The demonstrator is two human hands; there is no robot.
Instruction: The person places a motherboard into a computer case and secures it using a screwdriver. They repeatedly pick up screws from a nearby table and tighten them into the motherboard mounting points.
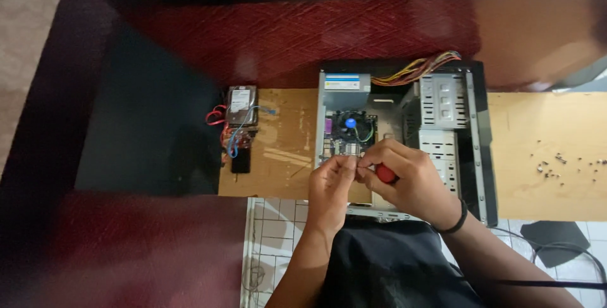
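An open computer case (480, 131) lies on a wooden table (284, 150), showing a motherboard (338, 134) with a blue-topped cooler fan (350, 122). My right hand (411, 178) grips a screwdriver with a red handle (384, 173) over the board's near edge. Fingers of my left hand (330, 185) pinch together at the screwdriver's tip; what they hold is too small to see. A black band is on my right wrist.
A hard drive (241, 104) with red and blue cables lies left of the case. Several small screws (556, 166) are scattered at the right. A power supply (344, 84) with coloured wires fills the case's far corner. A dark red sofa surrounds the table.
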